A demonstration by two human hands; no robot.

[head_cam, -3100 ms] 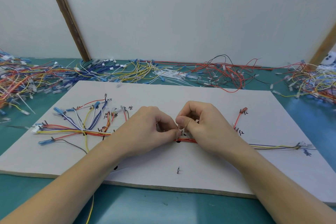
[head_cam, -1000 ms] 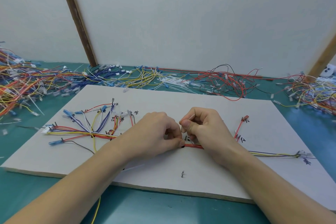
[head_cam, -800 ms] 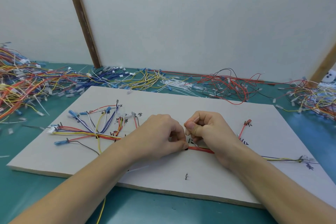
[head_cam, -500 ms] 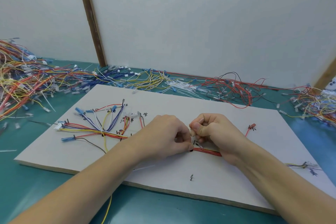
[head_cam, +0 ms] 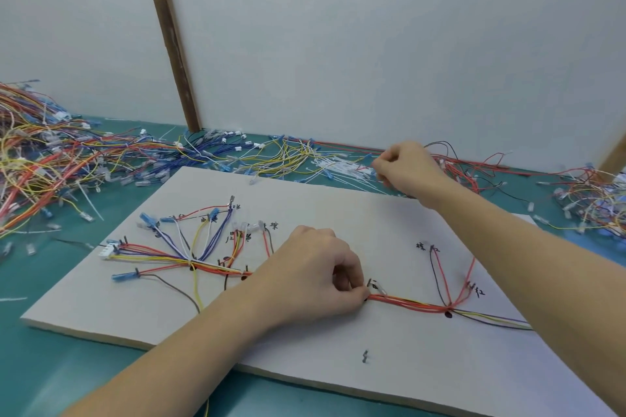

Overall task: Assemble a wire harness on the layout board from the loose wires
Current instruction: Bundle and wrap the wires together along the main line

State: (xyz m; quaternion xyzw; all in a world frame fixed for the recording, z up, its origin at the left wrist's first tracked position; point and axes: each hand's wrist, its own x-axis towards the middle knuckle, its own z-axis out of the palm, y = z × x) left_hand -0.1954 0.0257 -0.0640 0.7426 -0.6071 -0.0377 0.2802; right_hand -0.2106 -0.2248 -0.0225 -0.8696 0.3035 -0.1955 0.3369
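My left hand (head_cam: 315, 276) rests on white board (head_cam: 338, 213), fingers curled, pinching red wire bundle (head_cam: 406, 304) at mid-board. Bundle runs right to black dot, branches fan out there. My right hand (head_cam: 404, 167) beyond far edge of board, fingers curled over white wires (head_cam: 338, 167) in loose pile on green table (head_cam: 50, 366); can't tell whether it grasps any.
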